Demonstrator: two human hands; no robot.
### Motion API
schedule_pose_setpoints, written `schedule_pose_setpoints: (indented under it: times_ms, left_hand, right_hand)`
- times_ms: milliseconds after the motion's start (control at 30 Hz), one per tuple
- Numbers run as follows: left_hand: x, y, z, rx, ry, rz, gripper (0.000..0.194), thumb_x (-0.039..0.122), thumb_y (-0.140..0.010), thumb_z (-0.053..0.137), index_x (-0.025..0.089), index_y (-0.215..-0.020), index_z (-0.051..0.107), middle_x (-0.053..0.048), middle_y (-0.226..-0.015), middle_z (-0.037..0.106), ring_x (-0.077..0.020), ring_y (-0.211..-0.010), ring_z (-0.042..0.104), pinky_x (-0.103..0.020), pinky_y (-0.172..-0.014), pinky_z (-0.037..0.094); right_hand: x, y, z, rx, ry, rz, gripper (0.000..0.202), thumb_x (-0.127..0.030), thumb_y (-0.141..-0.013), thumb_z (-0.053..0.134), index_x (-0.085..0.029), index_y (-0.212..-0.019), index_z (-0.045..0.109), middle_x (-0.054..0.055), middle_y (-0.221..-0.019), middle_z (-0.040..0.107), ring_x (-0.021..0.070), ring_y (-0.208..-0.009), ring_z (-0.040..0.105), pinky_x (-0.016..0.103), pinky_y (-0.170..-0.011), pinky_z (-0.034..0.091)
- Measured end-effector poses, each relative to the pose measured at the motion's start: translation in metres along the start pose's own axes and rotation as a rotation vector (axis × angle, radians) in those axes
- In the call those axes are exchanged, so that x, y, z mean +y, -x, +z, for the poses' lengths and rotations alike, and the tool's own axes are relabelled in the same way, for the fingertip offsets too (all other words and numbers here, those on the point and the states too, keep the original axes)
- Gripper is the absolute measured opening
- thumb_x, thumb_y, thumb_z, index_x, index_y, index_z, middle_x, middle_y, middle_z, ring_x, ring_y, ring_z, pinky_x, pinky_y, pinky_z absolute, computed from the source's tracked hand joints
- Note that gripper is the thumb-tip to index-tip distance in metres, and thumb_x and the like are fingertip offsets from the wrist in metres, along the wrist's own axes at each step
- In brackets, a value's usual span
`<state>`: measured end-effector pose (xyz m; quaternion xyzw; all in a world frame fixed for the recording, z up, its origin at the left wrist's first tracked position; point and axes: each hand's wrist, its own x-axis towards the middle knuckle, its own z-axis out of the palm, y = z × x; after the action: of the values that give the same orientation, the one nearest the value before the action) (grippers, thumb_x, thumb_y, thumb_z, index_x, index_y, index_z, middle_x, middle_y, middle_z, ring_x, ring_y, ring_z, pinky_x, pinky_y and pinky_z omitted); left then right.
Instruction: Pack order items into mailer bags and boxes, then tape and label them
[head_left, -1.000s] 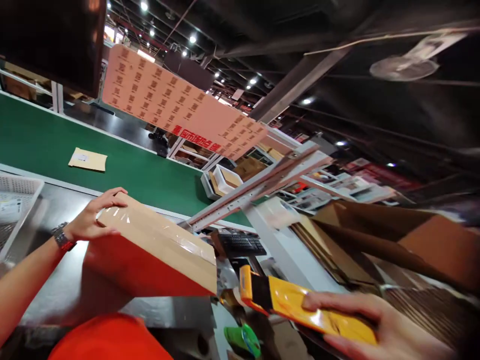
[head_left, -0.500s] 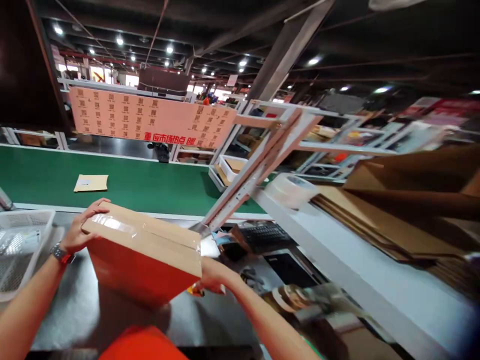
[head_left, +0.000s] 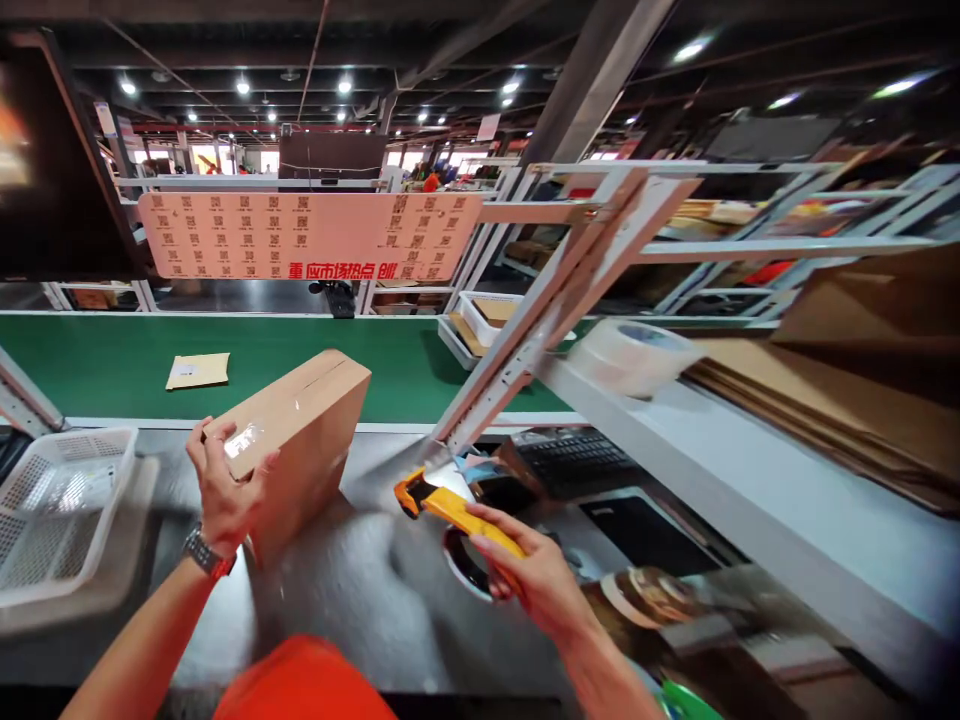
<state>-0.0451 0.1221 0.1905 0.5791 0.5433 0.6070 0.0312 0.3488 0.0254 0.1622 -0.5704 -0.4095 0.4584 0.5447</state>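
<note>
Centrally, L hand (head_left: 225, 490) is clamped on the near corner of a taped cardboard box (head_left: 300, 430), thumb on one side and fingers wrapped over the top edge; the box stands tilted on the grey metal worktop (head_left: 375, 600), its far end pointing away from the grip toward the green conveyor belt (head_left: 300, 365). R hand (head_left: 540, 580) is closed round the handle of a yellow tape dispenser (head_left: 454, 508), held w/ the orange head end pointing away from the palm, toward the box; dispenser and box are near but apart. Wristwatch (head_left: 204, 553) sits just behind the L grip. Left of the L hand: white mesh basket (head_left: 67, 500) on the worktop. Beyond the box, on the belt: flat brown envelope (head_left: 198, 370). Past the R hand's knuckles: black keyboard (head_left: 574, 460); above and right of it, clear tape roll (head_left: 637, 357) on the white shelf (head_left: 712, 470), beside stacked flat cardboard (head_left: 840, 410). Overhead beyond the belt: pink sign w/ QR codes (head_left: 307, 235). Orange cloth (head_left: 300, 680) at the lower edge, between the forearms.
</note>
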Motion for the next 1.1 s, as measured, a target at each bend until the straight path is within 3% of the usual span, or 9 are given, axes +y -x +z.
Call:
schedule_pose_setpoints:
  times_ms: [100, 233, 400, 667, 767, 833, 900, 1000, 1100]
  left_hand:
    - [0.015, 0.017, -0.004, -0.098, -0.03, -0.012, 0.074, 0.063, -0.095, 0.078, 0.019, -0.151, 0.056, -0.026, -0.165, 0.037, -0.0449, -0.157, 0.048, -0.07, -0.127, 0.05]
    - [0.013, 0.018, -0.027, -0.275, -0.077, 0.142, 0.07, 0.058, -0.098, 0.078, 0.024, -0.156, 0.057, -0.022, -0.17, 0.038, -0.0448, -0.164, 0.043, -0.07, -0.131, 0.046]
    - [0.009, 0.001, -0.047, -0.331, -0.118, 0.368, 0.063, 0.054, -0.097, 0.083, 0.027, -0.15, 0.064, -0.02, -0.169, 0.047, -0.0447, -0.164, 0.045, -0.071, -0.132, 0.046]
    - [0.04, -0.044, -0.065, -0.439, -0.127, 0.524, 0.051, 0.059, -0.092, 0.087, 0.026, -0.129, 0.079, -0.018, -0.156, 0.065, -0.0495, -0.164, 0.043, -0.08, -0.135, 0.034]
    - [0.067, -0.076, -0.063, -0.53, 0.053, 0.39, 0.055, 0.07, -0.101, 0.069, 0.022, -0.125, 0.082, -0.018, -0.146, 0.074, -0.0408, -0.15, 0.061, -0.064, -0.13, 0.048]
    - [0.087, -0.1, -0.053, -0.673, 0.194, 0.176, 0.071, 0.08, -0.104, 0.054, 0.018, -0.12, 0.084, -0.018, -0.13, 0.081, -0.0352, -0.128, 0.073, -0.052, -0.112, 0.062]
    - [0.105, -0.122, -0.038, -0.889, 0.33, -0.094, 0.085, 0.09, -0.1, 0.049, 0.013, -0.109, 0.085, -0.018, -0.111, 0.084, -0.0303, -0.105, 0.078, -0.042, -0.089, 0.066]
    - [0.123, -0.146, -0.016, -1.143, 0.536, -0.435, 0.078, 0.087, -0.09, 0.07, 0.01, -0.095, 0.084, -0.016, -0.094, 0.084, -0.023, -0.083, 0.077, -0.03, -0.07, 0.061]
    - [0.128, -0.158, -0.003, -1.147, 0.707, -0.537, 0.052, 0.06, -0.079, 0.095, 0.011, -0.091, 0.085, -0.013, -0.087, 0.084, -0.0186, -0.076, 0.076, -0.026, -0.067, 0.059]
  right_hand:
    - [-0.022, 0.005, 0.015, -0.014, -0.192, 0.014, 0.067, -0.054, -0.065, 0.105, -0.022, -0.118, 0.08, -0.01, -0.047, 0.054, 0.0095, -0.034, 0.042, 0.024, -0.037, 0.045]
    - [-0.037, 0.005, 0.036, -0.112, -0.271, -0.086, 0.069, -0.057, -0.065, 0.102, -0.021, -0.12, 0.08, -0.007, -0.047, 0.058, 0.01, -0.032, 0.042, 0.024, -0.034, 0.043]
    - [-0.05, 0.0, 0.064, -0.21, -0.276, -0.121, 0.065, -0.053, -0.065, 0.103, -0.023, -0.119, 0.081, -0.003, -0.06, 0.07, 0.0094, -0.033, 0.046, 0.024, -0.033, 0.044]
    - [-0.074, 0.002, 0.092, -0.185, -0.333, -0.225, 0.061, -0.053, -0.07, 0.1, -0.022, -0.119, 0.078, -0.009, -0.05, 0.059, 0.009, -0.033, 0.045, 0.022, -0.034, 0.042]
    - [-0.084, 0.005, 0.106, -0.174, -0.333, -0.293, 0.061, -0.051, -0.072, 0.1, -0.023, -0.12, 0.077, -0.009, -0.056, 0.063, 0.0083, -0.034, 0.045, 0.024, -0.036, 0.046]
    - [-0.094, 0.006, 0.117, -0.155, -0.329, -0.344, 0.061, -0.05, -0.07, 0.101, -0.023, -0.119, 0.077, -0.007, -0.063, 0.068, 0.0074, -0.034, 0.046, 0.025, -0.037, 0.047]
    - [-0.105, 0.006, 0.128, -0.143, -0.304, -0.397, 0.061, -0.05, -0.068, 0.103, -0.023, -0.116, 0.078, -0.006, -0.066, 0.071, 0.0073, -0.035, 0.047, 0.025, -0.037, 0.047]
    - [-0.121, 0.006, 0.14, -0.142, -0.246, -0.466, 0.063, -0.053, -0.067, 0.105, -0.022, -0.115, 0.079, -0.006, -0.062, 0.069, 0.0095, -0.036, 0.051, 0.026, -0.038, 0.048]
    - [-0.135, 0.006, 0.15, -0.135, -0.195, -0.496, 0.064, -0.055, -0.068, 0.105, -0.022, -0.116, 0.08, -0.005, -0.061, 0.07, 0.0123, -0.039, 0.056, 0.027, -0.04, 0.05]
